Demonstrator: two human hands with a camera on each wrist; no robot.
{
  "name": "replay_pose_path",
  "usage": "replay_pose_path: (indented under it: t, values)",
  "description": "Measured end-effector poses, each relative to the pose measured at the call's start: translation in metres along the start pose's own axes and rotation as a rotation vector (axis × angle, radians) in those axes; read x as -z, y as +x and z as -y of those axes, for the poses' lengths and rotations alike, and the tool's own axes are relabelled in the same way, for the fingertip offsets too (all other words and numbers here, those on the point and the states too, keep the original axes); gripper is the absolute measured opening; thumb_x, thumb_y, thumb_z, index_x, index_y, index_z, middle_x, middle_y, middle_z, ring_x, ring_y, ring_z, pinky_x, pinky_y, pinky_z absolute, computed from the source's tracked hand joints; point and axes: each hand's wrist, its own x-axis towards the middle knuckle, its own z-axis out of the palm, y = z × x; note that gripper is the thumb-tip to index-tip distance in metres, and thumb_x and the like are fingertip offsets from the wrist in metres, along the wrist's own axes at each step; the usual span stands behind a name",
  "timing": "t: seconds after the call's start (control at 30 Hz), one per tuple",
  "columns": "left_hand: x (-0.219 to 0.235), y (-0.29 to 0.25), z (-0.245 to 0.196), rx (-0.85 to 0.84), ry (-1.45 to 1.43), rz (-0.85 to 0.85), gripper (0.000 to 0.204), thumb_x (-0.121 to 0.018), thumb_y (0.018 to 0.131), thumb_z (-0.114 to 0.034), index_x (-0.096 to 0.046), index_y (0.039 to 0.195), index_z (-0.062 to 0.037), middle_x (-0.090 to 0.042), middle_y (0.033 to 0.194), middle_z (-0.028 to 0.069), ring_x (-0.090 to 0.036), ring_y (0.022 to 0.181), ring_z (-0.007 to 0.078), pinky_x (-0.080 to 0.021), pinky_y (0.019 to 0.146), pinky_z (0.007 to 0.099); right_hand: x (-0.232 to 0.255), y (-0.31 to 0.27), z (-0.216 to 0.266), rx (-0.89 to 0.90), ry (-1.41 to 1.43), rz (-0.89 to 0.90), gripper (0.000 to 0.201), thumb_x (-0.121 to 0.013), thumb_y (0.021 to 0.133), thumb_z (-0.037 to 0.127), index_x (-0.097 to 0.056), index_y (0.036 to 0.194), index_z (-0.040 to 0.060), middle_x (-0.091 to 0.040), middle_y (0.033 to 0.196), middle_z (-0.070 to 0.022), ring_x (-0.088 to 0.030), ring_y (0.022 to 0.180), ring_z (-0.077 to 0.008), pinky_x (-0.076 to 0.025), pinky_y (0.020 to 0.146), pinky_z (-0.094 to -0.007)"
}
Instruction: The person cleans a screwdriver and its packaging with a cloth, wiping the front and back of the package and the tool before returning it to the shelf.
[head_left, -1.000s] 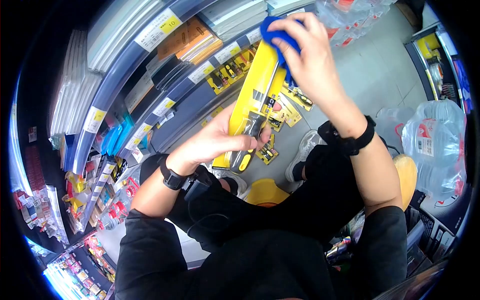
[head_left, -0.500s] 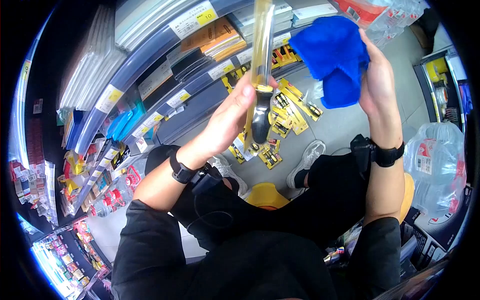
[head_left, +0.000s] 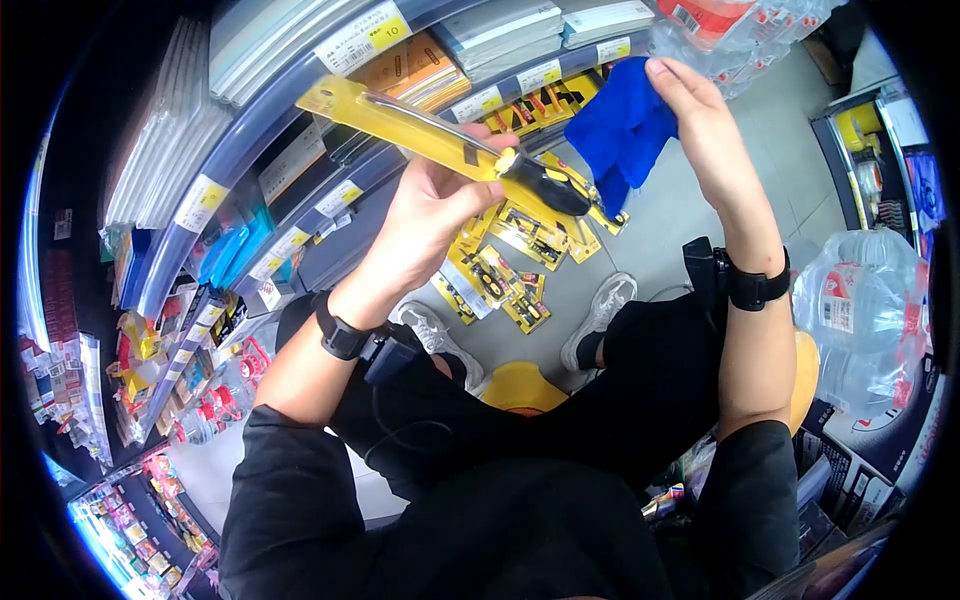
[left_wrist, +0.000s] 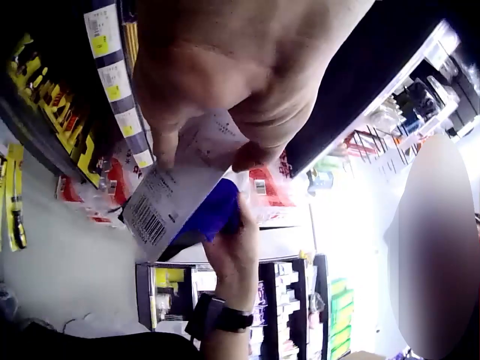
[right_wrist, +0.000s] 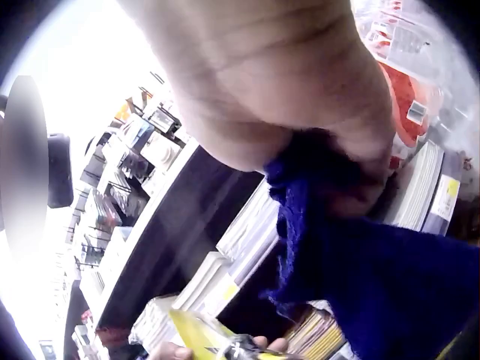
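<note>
**A:** What am I looking at in the middle of the head view?

**B:** I see a long yellow card-backed screwdriver pack (head_left: 420,125) with a black-handled tool under clear plastic, held up in the air in front of the store shelves (head_left: 250,150). I'd judge it light and fairly stiff along its length, though the card would flex if pinched at the far tip. The blister plastic looks slick, so I'd take hold near the handle end, where the weight sits.

**A:** And that's where it's gripped?

**B:** Yes. My left hand (head_left: 425,215) is wrapped around it near the black handle, fingers curled over the pack, thumb underneath. From the left wrist view I see fingers (left_wrist: 169,146) pinching the white barcode back of the pack (left_wrist: 169,199).

**A:** The other hand?

**B:** My right hand (head_left: 705,125) pinches a soft blue cloth (head_left: 620,130) by its upper edge; the cloth hangs limp, just beside the handle end of the pack. I can't tell whether they touch. In the right wrist view the fingers are closed narrowly on the cloth (right_wrist: 375,285).

**A:** Around that?

**B:** More yellow tool packs (head_left: 500,275) lie scattered on the grey floor (head_left: 690,210) below, and bundled water bottles (head_left: 865,300) stand to my right.
</note>
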Motion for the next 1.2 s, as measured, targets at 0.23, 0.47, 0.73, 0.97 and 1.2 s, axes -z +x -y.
replay_pose_path:
  t: [0.23,0.47,0.73,0.97,1.2]
  values:
    - [-0.013,-0.008,-0.008,0.137,-0.21,0.011,0.059,-0.059,0.097,-0.001,-0.038,0.152,-0.0063,-0.053,0.149,0.0155,-0.057,0.132,0.0235,-0.05,0.109,0.0411,-0.013,-0.03,0.041,0.36,0.061,0.543,0.043,-0.055,0.105,0.036,-0.069,0.114,-0.0039,-0.067,0.118,-0.0112,-0.063,0.112,-0.0195,-0.051,0.094,-0.0318]
    - [-0.016,-0.01,-0.007,0.017,-0.269,-0.089,0.066,-0.05,0.092,0.007,-0.037,0.154,-0.01,-0.054,0.139,0.0073,-0.056,0.126,0.0174,-0.047,0.105,0.0343,-0.074,-0.057,0.021,0.634,-0.46,0.172,0.062,-0.082,0.084,0.028,-0.049,0.128,-0.0004,-0.056,0.117,-0.0169,-0.061,0.107,-0.0364,-0.05,0.094,-0.0437]
    - [-0.026,-0.011,-0.015,-0.074,-0.219,-0.103,0.071,-0.048,0.083,0.002,-0.039,0.154,-0.0071,-0.054,0.138,0.0092,-0.055,0.126,0.0189,-0.046,0.106,0.0344,-0.073,-0.052,0.021,0.689,-0.536,0.146,0.056,-0.081,0.083,0.019,-0.056,0.129,-0.0019,-0.055,0.121,-0.0165,-0.057,0.112,-0.0359,-0.048,0.098,-0.0447]
    - [-0.022,-0.016,-0.012,-0.001,-0.102,-0.21,0.051,-0.06,0.104,-0.032,-0.048,0.146,-0.0062,-0.062,0.133,0.0092,-0.063,0.12,0.0198,-0.053,0.101,0.0365,-0.08,-0.053,0.025,0.784,-0.521,0.125,0.051,-0.081,0.079,0.014,-0.057,0.122,-0.0005,-0.057,0.119,-0.0161,-0.058,0.109,-0.0365,-0.047,0.096,-0.0449]
    - [-0.018,-0.024,-0.01,-0.125,0.194,-0.232,0.051,-0.062,0.105,-0.044,-0.063,0.132,-0.0012,-0.068,0.121,0.0087,-0.064,0.107,0.0147,-0.053,0.093,0.0308,-0.073,-0.039,0.019,0.823,-0.385,0.113,0.031,-0.069,0.09,0.016,-0.06,0.117,0.0013,-0.059,0.111,-0.0161,-0.059,0.103,-0.039,-0.047,0.09,-0.045]
